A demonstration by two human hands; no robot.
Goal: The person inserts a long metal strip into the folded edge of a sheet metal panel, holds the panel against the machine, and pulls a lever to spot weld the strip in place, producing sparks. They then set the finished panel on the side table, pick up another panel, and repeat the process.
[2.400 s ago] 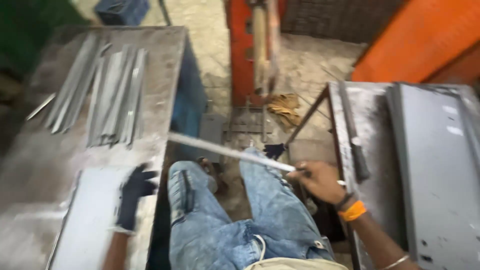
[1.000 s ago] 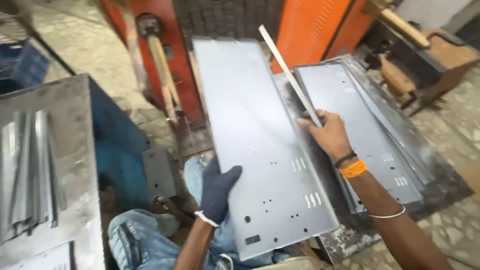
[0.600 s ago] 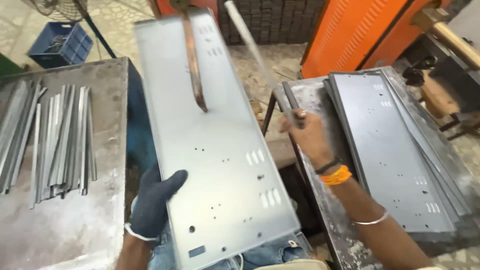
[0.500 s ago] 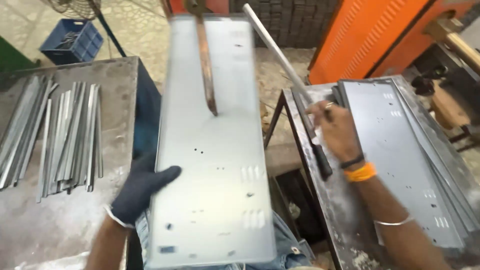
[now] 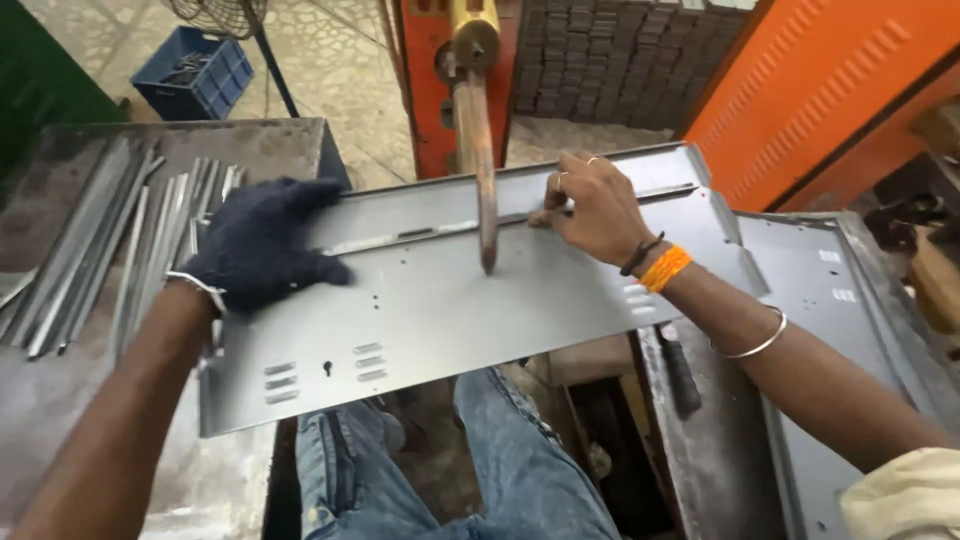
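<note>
A long grey sheet-metal panel with punched slots and holes lies crosswise in front of me, spanning from the left bench to the right one. My left hand, in a dark knit glove, presses flat on the panel's left end. My bare right hand pins a thin metal strip against the panel near its far edge. A copper-coloured welding arm of the orange machine comes down onto the panel, between the two hands.
Several loose metal strips lie on the left steel bench. More grey panels are stacked on the right bench. A blue crate and a fan stand on the floor behind. My knees in jeans are under the panel.
The panel has swung from lengthwise to crosswise and now lies under the welding arm. The strip in my right hand has come down flat onto it. My gloved hand moved to its left end.
</note>
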